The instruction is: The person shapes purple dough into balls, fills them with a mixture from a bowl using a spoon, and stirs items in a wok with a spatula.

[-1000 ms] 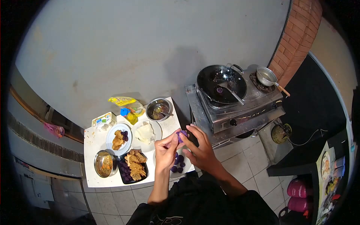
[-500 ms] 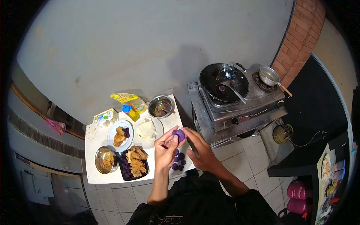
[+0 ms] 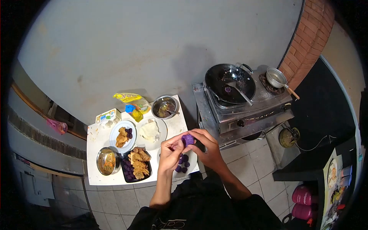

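Between my two hands is a rounded lump of purple dough (image 3: 188,140), held above the right end of the white table. My left hand (image 3: 170,154) pinches it with thumb and fingers. From the other side, my right hand (image 3: 209,151) curls its fingers against the same lump. Below them a white plate (image 3: 177,174) carries several small dark purple balls (image 3: 184,158), partly hidden by my hands. Left of it lies a plate with white wrapper sheets (image 3: 150,131).
A black tray (image 3: 125,177) of fried food and purple pieces, a blue-rimmed plate (image 3: 113,138), steel bowls (image 3: 164,100) and an oil bottle (image 3: 134,112) crowd the table. On the stove (image 3: 245,120) right stand a wok (image 3: 218,78) with a spatula and a small pan (image 3: 276,78).
My right hand has shifted slightly right, its fingers more curled around the dough. The purple lump has moved slightly right and down, still between both hands.
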